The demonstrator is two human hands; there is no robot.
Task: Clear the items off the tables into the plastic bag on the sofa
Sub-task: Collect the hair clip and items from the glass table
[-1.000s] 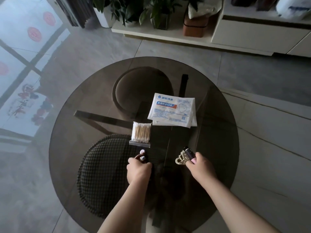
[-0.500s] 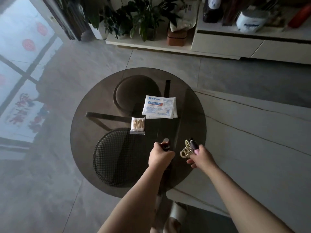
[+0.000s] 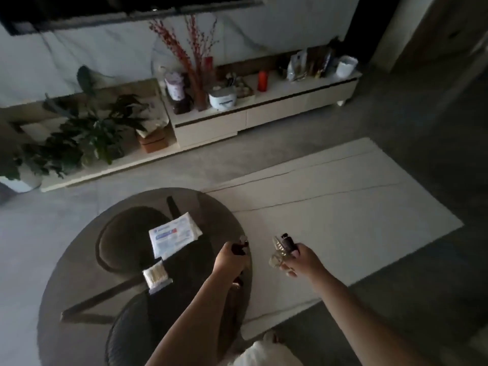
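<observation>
On the round glass table [image 3: 79, 273] at left, two things not yet cleared: a pack of cotton swabs [image 3: 156, 276] near the middle and, just beyond it, a flat white packet [image 3: 173, 237]. Further right, left hand [image 3: 229, 261] closed around a small dark item [image 3: 240, 245], too blurred to name. Right hand [image 3: 299, 260] held out over the pale low table [image 3: 356, 212], gripping a gold hair claw [image 3: 278, 250] and a small dark bottle [image 3: 286, 241]. Sofa and plastic bag out of view; judged under way, nothing bagged as far as can be seen.

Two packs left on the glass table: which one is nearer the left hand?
The cotton swab pack, the small one showing pale sticks, lies nearer the left hand. The flat white mask packet with blue print sits farther back.
</observation>
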